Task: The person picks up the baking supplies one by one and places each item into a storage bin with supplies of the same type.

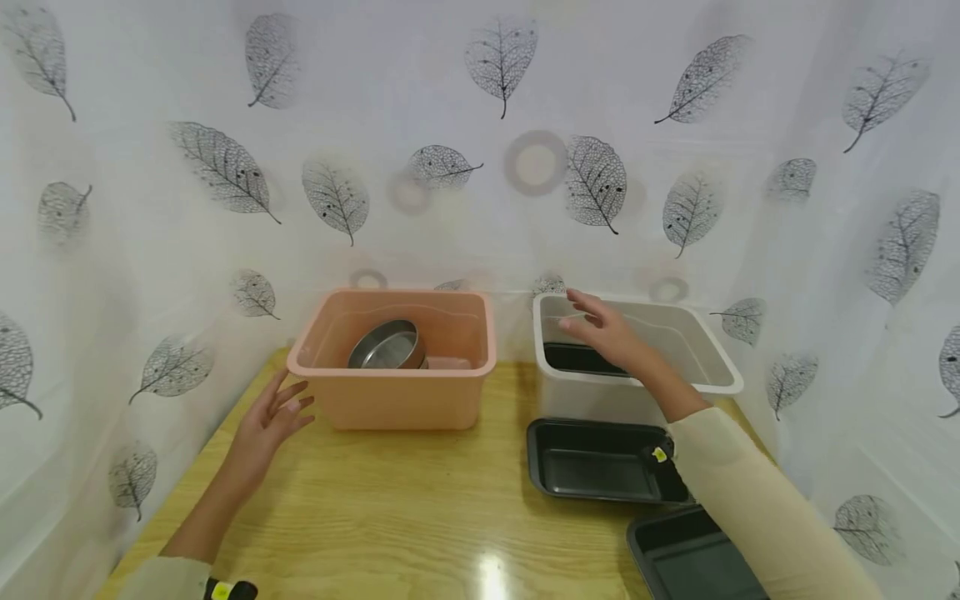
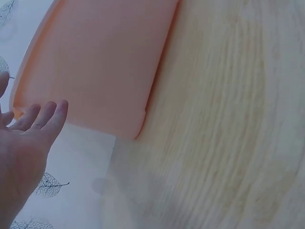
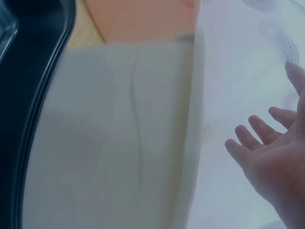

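Observation:
My left hand (image 1: 272,421) is at the front left corner of a peach plastic bin (image 1: 397,400), fingers loosely spread and holding nothing. In the left wrist view its fingertips overlap the bin's wall; whether they touch it I cannot tell. Inside that bin leans a round metal cake pan (image 1: 386,346), apparently with another beneath it. Above the white plastic bin (image 1: 592,396) hovers my right hand (image 1: 607,333), relaxed and with nothing in it. A dark pan (image 1: 577,358) lies in the white bin, partly hidden by its rim and my hand.
A black rectangular baking pan (image 1: 600,471) stands in front of the white bin. Nearer, at the right, a second dark pan (image 1: 697,554) is partly covered by my sleeve. The wooden table (image 1: 420,517) ends at a leaf-printed white curtain (image 1: 450,242) behind the bins.

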`<move>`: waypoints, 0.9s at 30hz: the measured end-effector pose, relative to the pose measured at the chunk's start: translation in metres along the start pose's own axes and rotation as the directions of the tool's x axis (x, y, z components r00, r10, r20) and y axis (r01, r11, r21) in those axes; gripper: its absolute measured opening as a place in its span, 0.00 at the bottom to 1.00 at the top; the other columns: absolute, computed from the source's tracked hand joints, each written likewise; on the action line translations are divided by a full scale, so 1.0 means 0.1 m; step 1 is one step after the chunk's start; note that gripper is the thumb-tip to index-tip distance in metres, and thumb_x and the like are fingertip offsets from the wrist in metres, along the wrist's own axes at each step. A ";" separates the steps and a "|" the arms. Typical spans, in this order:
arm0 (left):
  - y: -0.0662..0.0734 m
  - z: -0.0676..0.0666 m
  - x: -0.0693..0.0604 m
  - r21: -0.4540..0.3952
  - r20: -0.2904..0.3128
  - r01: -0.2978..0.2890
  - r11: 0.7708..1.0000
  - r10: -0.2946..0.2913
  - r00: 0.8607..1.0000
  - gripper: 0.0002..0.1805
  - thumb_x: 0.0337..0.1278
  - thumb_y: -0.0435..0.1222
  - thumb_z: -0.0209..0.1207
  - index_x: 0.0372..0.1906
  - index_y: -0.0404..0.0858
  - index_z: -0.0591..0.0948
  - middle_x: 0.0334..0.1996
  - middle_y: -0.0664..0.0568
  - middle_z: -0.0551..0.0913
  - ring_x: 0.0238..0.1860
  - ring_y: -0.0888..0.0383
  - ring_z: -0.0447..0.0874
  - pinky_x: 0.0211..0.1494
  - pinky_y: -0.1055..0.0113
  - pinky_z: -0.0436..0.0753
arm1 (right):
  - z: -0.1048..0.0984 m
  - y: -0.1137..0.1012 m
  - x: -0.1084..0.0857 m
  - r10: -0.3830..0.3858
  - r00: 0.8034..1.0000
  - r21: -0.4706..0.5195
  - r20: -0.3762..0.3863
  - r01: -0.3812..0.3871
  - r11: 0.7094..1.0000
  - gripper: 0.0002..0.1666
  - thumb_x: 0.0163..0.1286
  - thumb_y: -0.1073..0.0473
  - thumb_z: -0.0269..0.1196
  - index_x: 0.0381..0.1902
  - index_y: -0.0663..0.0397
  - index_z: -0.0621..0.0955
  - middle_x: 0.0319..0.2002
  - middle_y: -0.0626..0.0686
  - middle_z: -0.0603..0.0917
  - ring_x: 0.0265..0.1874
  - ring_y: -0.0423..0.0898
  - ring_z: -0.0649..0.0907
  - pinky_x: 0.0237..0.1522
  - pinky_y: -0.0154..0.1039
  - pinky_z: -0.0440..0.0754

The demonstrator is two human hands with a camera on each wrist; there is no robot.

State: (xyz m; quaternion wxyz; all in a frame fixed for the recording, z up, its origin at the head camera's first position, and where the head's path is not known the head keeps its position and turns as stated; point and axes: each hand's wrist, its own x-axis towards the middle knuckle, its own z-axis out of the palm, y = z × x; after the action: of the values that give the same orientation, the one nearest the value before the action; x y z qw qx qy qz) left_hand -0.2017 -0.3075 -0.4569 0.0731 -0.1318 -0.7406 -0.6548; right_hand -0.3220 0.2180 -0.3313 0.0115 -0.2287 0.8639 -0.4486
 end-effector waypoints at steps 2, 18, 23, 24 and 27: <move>-0.02 0.05 -0.03 0.002 0.003 -0.013 1.000 0.013 1.000 0.37 0.81 0.35 0.45 0.83 0.48 0.41 0.74 0.26 0.56 0.63 0.69 0.77 0.58 0.73 0.83 | -0.06 0.04 -0.08 0.014 1.000 -0.010 -0.017 -0.014 1.000 0.42 0.76 0.51 0.59 0.81 0.51 0.55 0.80 0.61 0.56 0.78 0.62 0.56 0.75 0.65 0.60; -0.01 0.76 -0.09 0.009 0.116 -0.119 0.993 0.117 0.986 0.31 0.79 0.30 0.45 0.79 0.29 0.52 0.69 0.33 0.67 0.62 0.67 0.77 0.59 0.75 0.81 | -0.56 0.35 -0.69 0.113 0.989 -0.086 -0.099 -0.122 0.989 0.43 0.78 0.47 0.56 0.82 0.52 0.52 0.80 0.63 0.53 0.77 0.68 0.53 0.73 0.71 0.55; -0.05 1.04 0.02 -0.065 0.189 -0.147 0.987 0.157 0.969 0.32 0.77 0.28 0.47 0.78 0.27 0.52 0.68 0.52 0.73 0.62 0.65 0.78 0.59 0.76 0.81 | -0.74 0.48 -0.88 0.177 0.975 -0.136 -0.136 -0.195 0.971 0.44 0.79 0.42 0.53 0.83 0.43 0.48 0.81 0.60 0.50 0.76 0.73 0.51 0.69 0.77 0.54; -0.06 1.10 0.05 -0.071 0.203 -0.142 0.987 0.154 0.967 0.32 0.77 0.28 0.47 0.78 0.27 0.52 0.68 0.52 0.73 0.62 0.65 0.78 0.59 0.76 0.80 | -0.77 0.50 -0.92 0.184 0.972 -0.145 -0.147 -0.205 0.968 0.43 0.79 0.41 0.53 0.83 0.42 0.49 0.81 0.59 0.50 0.76 0.73 0.51 0.69 0.77 0.53; -0.06 1.28 0.11 -0.086 0.238 -0.119 0.989 0.136 0.962 0.32 0.77 0.29 0.49 0.78 0.28 0.53 0.70 0.40 0.71 0.64 0.60 0.78 0.60 0.75 0.80 | -0.84 0.57 -1.01 0.193 0.968 -0.145 -0.161 -0.217 0.965 0.44 0.79 0.41 0.53 0.83 0.43 0.48 0.81 0.59 0.48 0.77 0.72 0.47 0.69 0.78 0.50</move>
State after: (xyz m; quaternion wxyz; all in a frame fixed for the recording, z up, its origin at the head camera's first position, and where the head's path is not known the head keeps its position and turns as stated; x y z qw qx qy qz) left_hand -0.2051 -0.1804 -0.4761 0.0193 -0.2610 -0.7104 -0.6533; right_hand -0.2725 0.3523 -0.3445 -0.0236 -0.1047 0.9151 -0.3887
